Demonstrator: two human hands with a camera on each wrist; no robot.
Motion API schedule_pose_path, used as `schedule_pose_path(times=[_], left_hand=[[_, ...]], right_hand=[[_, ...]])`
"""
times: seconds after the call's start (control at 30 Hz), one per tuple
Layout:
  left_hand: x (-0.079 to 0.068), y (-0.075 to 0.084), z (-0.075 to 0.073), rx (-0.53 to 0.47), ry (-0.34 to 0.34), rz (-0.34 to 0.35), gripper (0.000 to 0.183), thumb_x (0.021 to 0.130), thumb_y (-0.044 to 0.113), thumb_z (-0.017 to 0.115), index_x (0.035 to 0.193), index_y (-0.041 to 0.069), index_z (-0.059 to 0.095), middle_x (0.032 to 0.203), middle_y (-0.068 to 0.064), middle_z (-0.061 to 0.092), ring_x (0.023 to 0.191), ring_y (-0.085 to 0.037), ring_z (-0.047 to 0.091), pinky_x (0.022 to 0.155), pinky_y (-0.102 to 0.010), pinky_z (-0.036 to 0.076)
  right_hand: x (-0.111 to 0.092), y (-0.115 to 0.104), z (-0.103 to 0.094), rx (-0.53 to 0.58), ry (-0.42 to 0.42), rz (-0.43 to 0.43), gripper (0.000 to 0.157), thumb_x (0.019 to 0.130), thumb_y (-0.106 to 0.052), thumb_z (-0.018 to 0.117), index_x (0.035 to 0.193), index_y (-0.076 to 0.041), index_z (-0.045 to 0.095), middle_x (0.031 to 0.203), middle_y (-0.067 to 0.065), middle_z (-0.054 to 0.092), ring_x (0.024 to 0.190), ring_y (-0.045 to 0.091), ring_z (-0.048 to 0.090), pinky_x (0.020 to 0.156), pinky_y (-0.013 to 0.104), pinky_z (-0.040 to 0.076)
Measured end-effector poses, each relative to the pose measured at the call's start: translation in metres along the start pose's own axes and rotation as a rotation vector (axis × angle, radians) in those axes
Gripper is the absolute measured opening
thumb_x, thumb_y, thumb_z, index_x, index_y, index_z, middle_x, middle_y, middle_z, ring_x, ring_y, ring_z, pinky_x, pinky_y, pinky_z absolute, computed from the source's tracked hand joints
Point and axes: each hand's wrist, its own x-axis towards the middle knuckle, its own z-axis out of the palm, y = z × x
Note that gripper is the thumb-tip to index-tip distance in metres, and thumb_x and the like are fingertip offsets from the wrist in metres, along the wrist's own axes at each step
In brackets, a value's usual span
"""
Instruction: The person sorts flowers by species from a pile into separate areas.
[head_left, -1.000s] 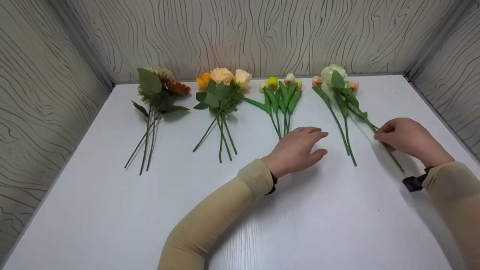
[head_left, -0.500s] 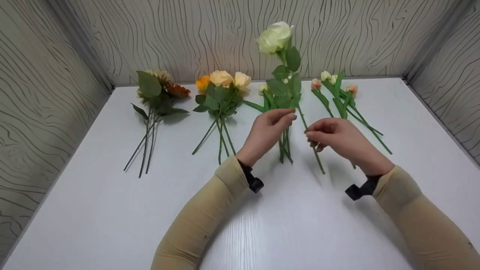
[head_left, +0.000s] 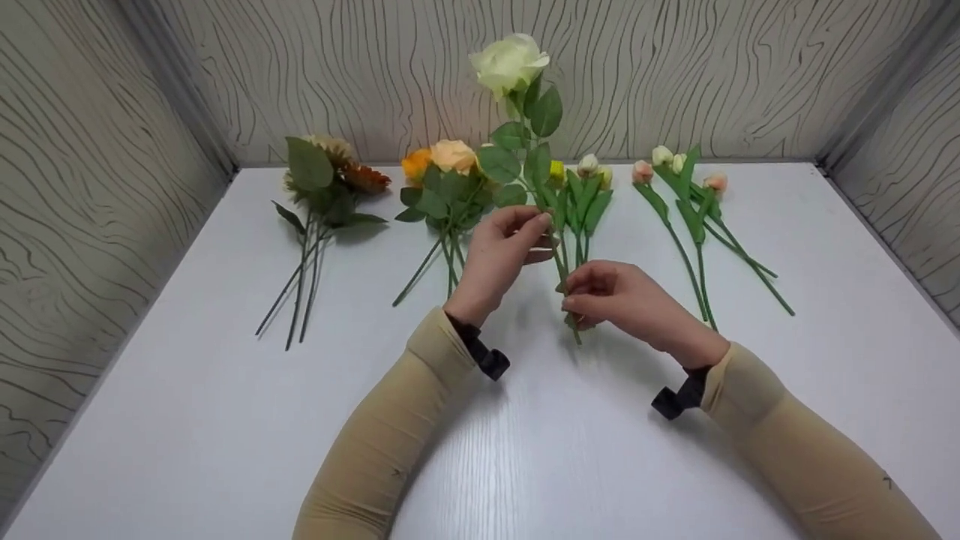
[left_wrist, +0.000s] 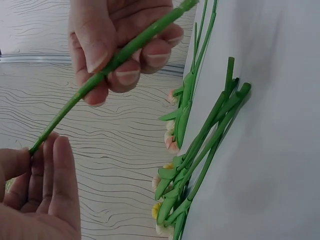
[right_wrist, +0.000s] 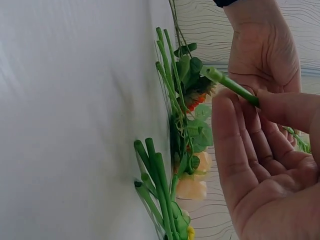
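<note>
A pale green-white rose is held up off the table, its bloom at the upper left and its leafy stem slanting down to the right. My left hand pinches the stem just below the leaves, between thumb and fingertips. Lower down, near the cut end, my right hand grips the same stem. In the left wrist view the green stem runs from one hand to the other. The right wrist view has the stem's end sticking out past my right thumb. Behind the rose lie yellow and white tulips, partly covered.
Along the back of the white table lie a bunch of brown and cream flowers, peach and orange roses, and pink and white tulips at the right. Wood-patterned walls enclose the back and sides.
My right hand has lifted the rose out of the right-hand group and carried it left. My left hand has risen from near the tulips and taken hold of the stem too.
</note>
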Motion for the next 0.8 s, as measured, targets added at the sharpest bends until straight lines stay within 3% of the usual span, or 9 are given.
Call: schedule_pose_path(times=[0.2,0.33,0.43,0.63,0.8], left_hand=[[0.001,-0.003,-0.002,-0.012,-0.019,-0.026,0.023,0.1,0.016,0.07,0.12,0.005,0.069,0.11,-0.014,0.067,0.099,-0.028,0.07,0.084,-0.037,0.061],[0.003,-0.005,-0.01,0.015,-0.002,-0.036,0.027,0.1,0.014,0.07,0.123,0.0,0.066,0.11,-0.015,0.067,0.099,-0.028,0.071,0.084,-0.037,0.061],[0.011,-0.001,-0.025,0.054,0.032,-0.091,0.027,0.1,0.013,0.069,0.124,0.0,0.066,0.11,-0.015,0.067,0.099,-0.027,0.07,0.084,-0.035,0.06],[0.032,0.011,-0.07,0.19,0.159,-0.23,0.029,0.1,0.013,0.069,0.126,0.002,0.065,0.113,-0.013,0.065,0.098,-0.023,0.067,0.083,-0.031,0.06],[0.041,0.008,-0.095,0.288,0.234,-0.317,0.031,0.1,0.013,0.069,0.128,0.0,0.065,0.113,-0.013,0.065,0.096,-0.02,0.066,0.082,-0.03,0.059]], right_hand=[[0.002,0.005,0.006,0.007,0.017,0.009,0.036,0.097,-0.02,0.073,0.121,0.005,0.063,0.109,0.029,0.067,0.091,0.031,0.07,0.08,0.039,0.061],[0.004,0.005,0.006,-0.005,0.023,0.028,0.039,0.098,-0.024,0.073,0.124,0.003,0.063,0.11,0.026,0.068,0.093,0.03,0.07,0.081,0.039,0.061],[0.002,0.003,0.002,-0.002,0.033,0.027,0.039,0.099,-0.027,0.07,0.127,-0.001,0.063,0.112,0.025,0.067,0.095,0.032,0.07,0.083,0.043,0.06],[-0.001,0.007,-0.007,0.028,0.051,-0.006,0.04,0.102,-0.029,0.067,0.128,0.0,0.062,0.109,0.023,0.066,0.098,0.04,0.068,0.082,0.047,0.06],[-0.001,0.009,-0.007,0.022,0.048,0.0,0.04,0.102,-0.031,0.066,0.127,0.001,0.063,0.108,0.022,0.066,0.097,0.038,0.067,0.084,0.049,0.059]])
